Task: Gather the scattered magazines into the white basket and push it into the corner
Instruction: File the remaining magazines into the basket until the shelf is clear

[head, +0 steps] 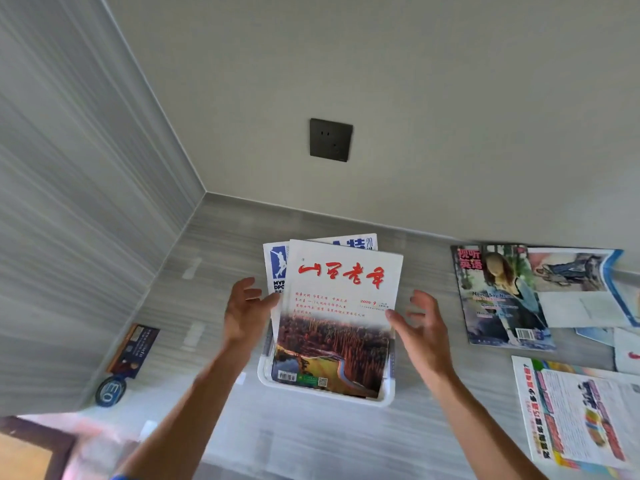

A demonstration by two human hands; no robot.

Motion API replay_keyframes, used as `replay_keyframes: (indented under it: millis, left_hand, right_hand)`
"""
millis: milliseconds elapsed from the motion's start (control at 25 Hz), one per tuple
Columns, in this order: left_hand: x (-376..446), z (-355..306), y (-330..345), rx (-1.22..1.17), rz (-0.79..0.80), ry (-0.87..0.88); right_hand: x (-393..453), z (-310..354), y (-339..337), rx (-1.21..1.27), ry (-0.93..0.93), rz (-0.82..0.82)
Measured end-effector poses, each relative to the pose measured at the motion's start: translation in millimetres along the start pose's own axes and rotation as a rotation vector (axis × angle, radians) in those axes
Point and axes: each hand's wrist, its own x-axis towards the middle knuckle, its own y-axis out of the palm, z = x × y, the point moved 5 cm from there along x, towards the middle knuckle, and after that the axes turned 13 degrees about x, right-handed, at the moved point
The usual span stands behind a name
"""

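My left hand and right hand, both open and holding nothing, flank the red-titled magazine standing lengthwise in the white basket; loose magazines lie right of frame, nearer my right hand.

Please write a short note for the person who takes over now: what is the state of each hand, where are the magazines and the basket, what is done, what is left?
Left hand: open, fingers touching the left edge of the red-title magazine.
Right hand: open, at that magazine's right edge.
White basket: on the floor, away from the corner, holding the red-title magazine and at least two more behind it, all sticking out.
Done: these magazines are in.
Left: the woman-cover magazine, the open magazine beside it, the colourful magazine and other sheets on the right; then push the basket into the corner.
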Motion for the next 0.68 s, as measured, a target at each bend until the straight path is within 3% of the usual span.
replay_keyframes:
  millis: [80,160,320,440,560,680]
  left_hand:
    - [20.2,-28.9,26.1,-0.139,0.217,0.020]
    - [23.6,-47.2,46.6,-0.195,0.353,0.103]
    - [29.0,-44.0,48.2,-0.137,0.366,0.175]
    - [33.1,-39.7,42.1,-0.098,0.237,0.173]
    - [27.6,-28.7,53.4,-0.231,0.352,0.127]
    - [26.9,-18.1,56.2,-0.226,0.364,0.099]
  right_hand:
    - [24.0,4.1,18.6,0.216,0.204,0.149]
    - [36.9,8.2,35.9,0.267,0.252,0.282]
    - [42.0,-7.6,36.2,0.352,0.167,0.175]
    - [42.7,-11.2,41.4,0.507,0.182,0.143]
    - [49.1,-5.9,49.6,0.467,0.190,0.225]
    - [47.2,-7.1,52.3,0.451,0.120,0.231]
